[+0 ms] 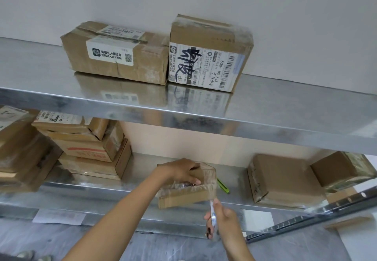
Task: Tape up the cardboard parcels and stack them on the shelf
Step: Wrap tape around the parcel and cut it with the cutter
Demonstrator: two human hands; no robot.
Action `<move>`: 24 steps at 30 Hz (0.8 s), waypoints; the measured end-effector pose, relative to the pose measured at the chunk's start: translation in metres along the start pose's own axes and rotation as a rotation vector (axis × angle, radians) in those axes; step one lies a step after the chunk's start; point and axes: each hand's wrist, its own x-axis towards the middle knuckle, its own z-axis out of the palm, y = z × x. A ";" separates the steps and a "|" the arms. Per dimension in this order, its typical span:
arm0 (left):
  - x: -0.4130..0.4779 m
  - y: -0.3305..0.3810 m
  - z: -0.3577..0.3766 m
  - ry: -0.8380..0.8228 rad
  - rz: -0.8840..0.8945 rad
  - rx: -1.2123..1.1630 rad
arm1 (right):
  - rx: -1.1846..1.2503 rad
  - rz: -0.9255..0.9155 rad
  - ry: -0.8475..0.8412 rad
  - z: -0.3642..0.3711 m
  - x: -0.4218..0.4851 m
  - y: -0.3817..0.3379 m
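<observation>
Cardboard parcel (183,197), small and brown, sits at the front edge of the lower shelf (142,176), long axis running left to right, glossy with clear tape; hands apart: left hand (179,172) grips its top, right hand (222,220) clamps a tape roll (213,216) below its right corner; roll seen edge-on, blurred

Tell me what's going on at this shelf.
A person is taping a small parcel at the front edge of the lower shelf. The left hand grips its top; the right hand holds a tape roll just below it, clear tape stretched between. A green cutter lies behind the parcel. Two boxes sit side by side on the upper shelf.
</observation>
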 end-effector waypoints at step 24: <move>0.011 -0.017 -0.014 0.026 0.049 -0.149 | -0.122 0.239 -0.091 0.000 0.050 0.020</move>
